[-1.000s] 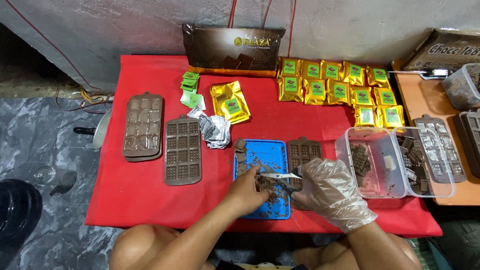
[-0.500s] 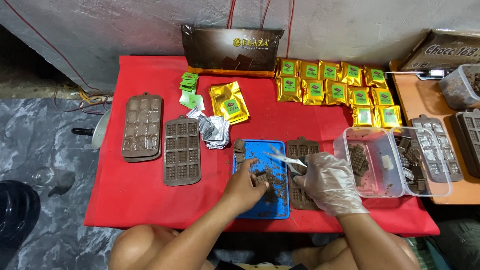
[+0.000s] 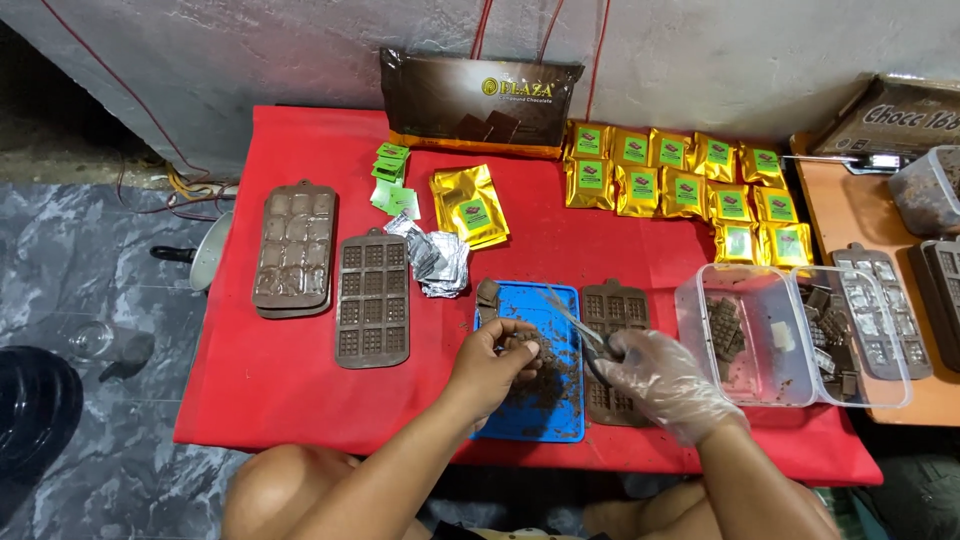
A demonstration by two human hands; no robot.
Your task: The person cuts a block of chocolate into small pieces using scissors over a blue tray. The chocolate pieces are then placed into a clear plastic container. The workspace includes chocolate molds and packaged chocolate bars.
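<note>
Both hands over blue tray

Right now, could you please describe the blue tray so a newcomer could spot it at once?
On the red table, look at the near edge, under the left hand. The blue tray lies there, strewn with brown crumbs. It is the only blue thing; the moulds beside it are brown.

Left hand: bare, fingers curled inward, thumb meeting fingertips in a pinch, forearm entering from lower left. Right hand: sheathed in a clear glove, fingers closed in a grip, forearm entering from lower right. Hands close together, not touching.
</note>
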